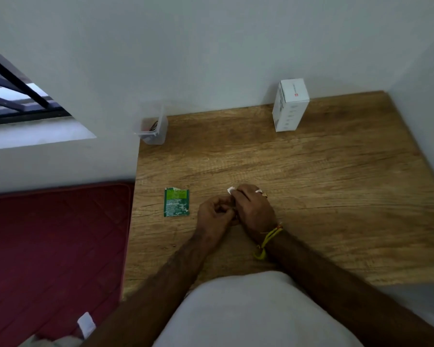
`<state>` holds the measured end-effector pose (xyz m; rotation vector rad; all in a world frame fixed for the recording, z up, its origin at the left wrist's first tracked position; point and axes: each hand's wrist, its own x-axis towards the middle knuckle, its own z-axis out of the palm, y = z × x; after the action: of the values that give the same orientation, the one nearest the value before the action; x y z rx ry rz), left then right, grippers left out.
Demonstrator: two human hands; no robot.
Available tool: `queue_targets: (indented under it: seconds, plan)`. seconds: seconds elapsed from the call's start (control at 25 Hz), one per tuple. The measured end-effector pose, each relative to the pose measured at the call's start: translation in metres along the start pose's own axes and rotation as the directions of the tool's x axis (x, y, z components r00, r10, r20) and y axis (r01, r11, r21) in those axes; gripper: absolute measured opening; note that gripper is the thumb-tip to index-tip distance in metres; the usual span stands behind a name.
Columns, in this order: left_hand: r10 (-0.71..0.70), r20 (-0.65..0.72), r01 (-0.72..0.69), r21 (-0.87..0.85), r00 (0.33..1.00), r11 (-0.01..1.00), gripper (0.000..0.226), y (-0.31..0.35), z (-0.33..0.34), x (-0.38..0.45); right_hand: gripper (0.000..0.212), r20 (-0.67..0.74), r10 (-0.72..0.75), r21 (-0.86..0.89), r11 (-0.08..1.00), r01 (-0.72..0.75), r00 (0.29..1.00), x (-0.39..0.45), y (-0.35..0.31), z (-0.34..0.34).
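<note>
Both my hands meet over the middle of the wooden table. My right hand pinches a small white piece that sticks out past its fingertips. My left hand sits close against it with fingers curled; what they grip is hidden between the two hands. A torn-open green sachet lies flat on the table just left of my left hand. My right wrist wears a yellow thread band.
A white carton box stands upright at the back of the table near the wall. A clear plastic container with small items sits at the back left corner. A red mattress lies beside the table's left edge.
</note>
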<state>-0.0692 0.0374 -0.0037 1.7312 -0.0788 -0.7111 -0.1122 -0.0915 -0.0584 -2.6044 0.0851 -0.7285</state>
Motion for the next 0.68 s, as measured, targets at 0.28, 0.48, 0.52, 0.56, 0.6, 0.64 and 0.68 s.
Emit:
queue_targets:
  seconds: [0.28,0.48,0.52,0.56,0.6,0.64,0.68]
  plan:
    - [-0.026,-0.02,0.025,-0.021,0.999,0.999,0.025,-0.0046,0.0006,0.003,0.033,0.023,0.017,0.018,1.0,-0.017,1.0,-0.0029,-0.0006,-0.0019]
    - [-0.041,-0.007,0.04,-0.043,0.999,0.998,0.023,-0.0069,0.0001,0.003,0.032,0.034,0.022,0.067,0.997,-0.025,0.999,-0.0038,-0.0002,-0.0038]
    - [-0.037,-0.003,0.037,-0.048,0.999,0.998,0.023,-0.0051,-0.0004,0.0016,0.031,0.029,0.022,0.074,0.997,-0.024,0.999,-0.003,-0.0003,-0.0043]
    - [-0.034,-0.004,0.034,-0.046,0.999,0.998,0.023,-0.0042,-0.0013,0.0015,0.031,0.031,0.01,0.084,0.996,-0.013,0.999,-0.0009,0.0003,-0.0043]
    - [-0.033,0.0,0.033,-0.04,0.999,0.999,0.023,-0.0039,-0.0017,0.0022,0.032,0.034,0.0,0.091,0.996,-0.004,0.999,-0.0003,0.0011,-0.004]
    - [-0.028,0.008,0.029,-0.043,1.0,0.999,0.023,-0.0049,-0.0018,0.003,0.032,0.032,0.0,0.093,0.996,-0.003,0.999,-0.0011,0.0015,-0.0034]
    - [-0.025,0.014,0.026,-0.047,1.0,0.999,0.023,-0.0054,-0.0018,0.0024,0.032,0.028,0.01,0.095,0.995,-0.012,1.0,-0.0029,0.0009,-0.0032]
